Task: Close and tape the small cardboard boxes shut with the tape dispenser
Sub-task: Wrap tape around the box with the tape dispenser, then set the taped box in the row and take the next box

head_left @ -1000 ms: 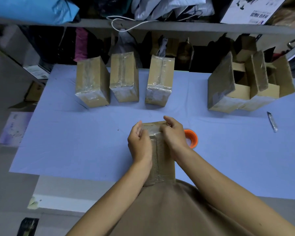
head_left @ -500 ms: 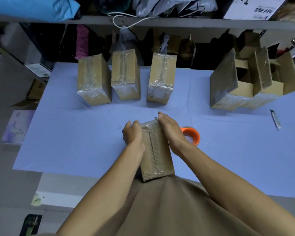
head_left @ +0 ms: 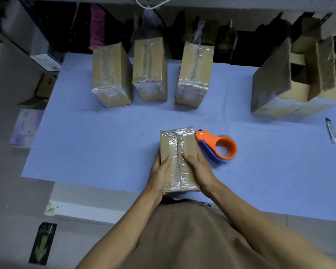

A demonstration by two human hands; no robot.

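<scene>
Box: the box [head_left: 177, 158] lies flat on the worktop [head_left: 85, 144] at 6 o'clock, near the front edge, its centre seam and both ends covered in clear tape.
Left hand: the left hand [head_left: 159, 175] grasps the box's left side, thumb on the top face, fingers wrapped down the side.
Right hand: the right hand [head_left: 199, 171] grasps the right side the same way, thumb lying beside the seam.
Dispenser: the dispenser [head_left: 216, 145] (orange, with a blue blade arm) rests at 3 o'clock of the box, just beside its far right corner, in nobody's grip.
Done boxes: three taped boxes [head_left: 147, 70] stand in a row at 12 o'clock.
Open boxes: open boxes [head_left: 299, 78] wait at 2 o'clock with flaps up, so the task looks partly done.
Knife: a small knife [head_left: 331, 131] lies at 3 o'clock, well apart.
Risk: sliding the box away rightwards could knock the dispenser, since they sit so close.
Risk: the end tape looks wrinkled; if it is not pressed flat, it may lift.
Risk: reaching for the open boxes could brush the knife.
</scene>
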